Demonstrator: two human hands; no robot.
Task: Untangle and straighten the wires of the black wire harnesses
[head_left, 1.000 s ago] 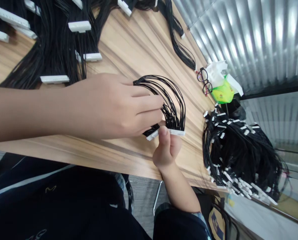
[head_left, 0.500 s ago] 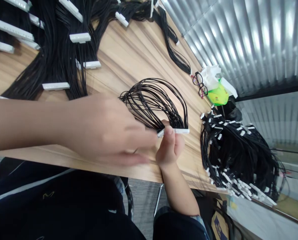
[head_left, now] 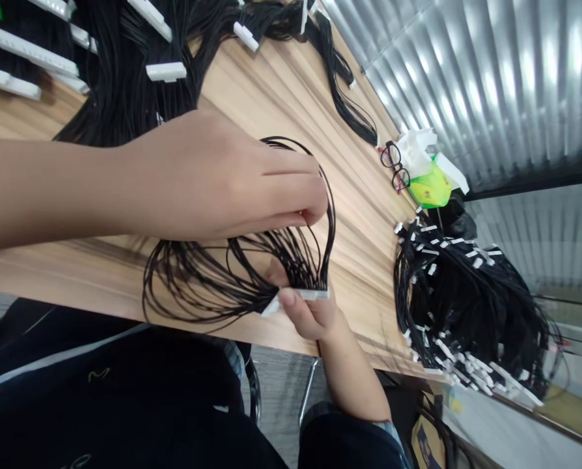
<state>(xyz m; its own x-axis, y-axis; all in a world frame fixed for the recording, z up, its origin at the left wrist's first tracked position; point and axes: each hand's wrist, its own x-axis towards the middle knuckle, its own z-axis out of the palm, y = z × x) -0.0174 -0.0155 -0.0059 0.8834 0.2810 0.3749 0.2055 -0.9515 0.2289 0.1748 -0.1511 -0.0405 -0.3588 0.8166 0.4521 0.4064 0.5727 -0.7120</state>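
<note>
My right hand (head_left: pixel 315 319) pinches a white connector (head_left: pixel 318 294) of a black wire harness (head_left: pixel 193 280) between thumb and fingers. A second white connector (head_left: pixel 270 306) sticks out to the left of that thumb. The harness wires loop up and leftward in loose curves above the table. Across the top of the loops lies my left hand (head_left: pixel 227 176), back upward, its fingertips curled together at a thin black wire. This hand hides part of the wires and its own thumb.
Piles of black wire harnesses (head_left: pixel 120 85) with white connectors cover the table's (head_left: pixel 262 91) far left. A large harness heap (head_left: pixel 467 306) lies at the right edge. Eyeglasses (head_left: pixel 395 167) and a green packet (head_left: pixel 430 185) sit near the corrugated metal wall (head_left: pixel 467 78).
My left hand has moved up and right onto the wires, its fingers closing there. The right hand has brought the connectors left and toward me, and the loops now spread left.
</note>
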